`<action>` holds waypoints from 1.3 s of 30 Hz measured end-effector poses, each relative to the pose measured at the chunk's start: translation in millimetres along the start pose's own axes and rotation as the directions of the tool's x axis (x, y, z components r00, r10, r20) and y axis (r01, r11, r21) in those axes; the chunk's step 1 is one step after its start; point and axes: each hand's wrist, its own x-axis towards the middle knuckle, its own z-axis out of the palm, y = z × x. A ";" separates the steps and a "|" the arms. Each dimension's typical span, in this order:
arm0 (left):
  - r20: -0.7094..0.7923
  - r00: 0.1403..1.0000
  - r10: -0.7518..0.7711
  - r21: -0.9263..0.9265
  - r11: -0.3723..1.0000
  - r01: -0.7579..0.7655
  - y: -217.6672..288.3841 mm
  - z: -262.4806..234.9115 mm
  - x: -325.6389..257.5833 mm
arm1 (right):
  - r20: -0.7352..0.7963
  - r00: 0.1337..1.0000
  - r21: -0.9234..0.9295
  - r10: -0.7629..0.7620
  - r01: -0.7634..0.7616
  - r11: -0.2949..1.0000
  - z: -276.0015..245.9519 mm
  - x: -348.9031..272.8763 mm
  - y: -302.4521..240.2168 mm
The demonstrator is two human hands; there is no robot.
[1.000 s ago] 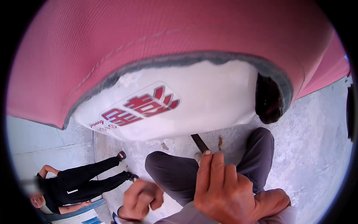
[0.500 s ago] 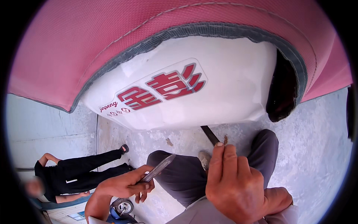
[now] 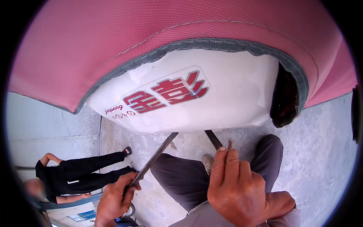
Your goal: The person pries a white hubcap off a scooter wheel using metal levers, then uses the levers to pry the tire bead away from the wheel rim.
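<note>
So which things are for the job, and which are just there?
In the job: left hand, left bar, right hand, right bar, white panel the bars point to.

Just there: pink cover, person in black, brown patch.

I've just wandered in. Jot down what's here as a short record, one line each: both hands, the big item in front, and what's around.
Left hand: the left hand grips a long dark bar
Right hand: the right hand holds a second dark bar
Bar ends: both reach the panel's lower edge in view; contact unclear
In front: white panel with a red-lettered decal
Above it: pink fabric cover with grey edging
Nearby: a person in black, at the picture's left
</note>
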 end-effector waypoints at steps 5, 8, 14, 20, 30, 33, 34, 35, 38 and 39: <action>-0.166 0.954 0.251 0.376 0.910 -0.174 20.3 -5.4 10.1 | -0.187 0.946 -0.431 -0.265 0.163 0.887 31.4 -7.0 7.9; -0.155 0.898 0.411 0.667 0.714 -0.212 35.9 -4.8 10.5 | -0.072 0.973 -0.352 -0.218 0.179 0.919 16.4 -9.1 2.7; -0.028 0.821 0.571 0.835 0.465 -0.295 50.4 -18.7 5.0 | -0.073 0.968 -0.295 -0.241 0.209 0.932 29.1 -4.2 5.7; -0.013 0.829 0.559 0.891 0.382 -0.244 67.1 -19.8 6.3 | -0.037 0.978 -0.320 -0.206 0.183 0.929 14.0 -6.7 8.4; 0.039 0.820 0.571 0.907 0.325 -0.270 77.1 -20.1 17.6 | -0.077 0.972 -0.286 -0.220 0.190 0.939 26.1 -5.2 6.4; 0.096 0.801 0.590 0.940 0.210 -0.268 93.2 -13.0 24.0 | -0.083 0.972 -0.301 -0.217 0.183 0.936 18.1 -6.9 7.1; 0.120 0.787 0.606 0.947 0.168 -0.274 96.0 -10.1 27.4 | -0.070 0.977 -0.313 -0.203 0.172 0.934 14.5 -7.6 7.1; 0.146 0.774 0.617 0.953 0.123 -0.278 98.6 -8.8 30.3 | -0.072 0.975 -0.309 -0.208 0.177 0.934 14.3 -7.7 6.4; 0.157 0.774 0.613 0.948 0.127 -0.292 104.9 2.4 44.4 | -0.073 0.976 -0.306 -0.206 0.175 0.936 17.3 -6.4 6.3; 0.144 0.796 0.587 0.945 0.156 -0.287 105.4 6.2 49.4 | -0.072 0.976 -0.306 -0.207 0.176 0.936 18.9 -5.8 6.7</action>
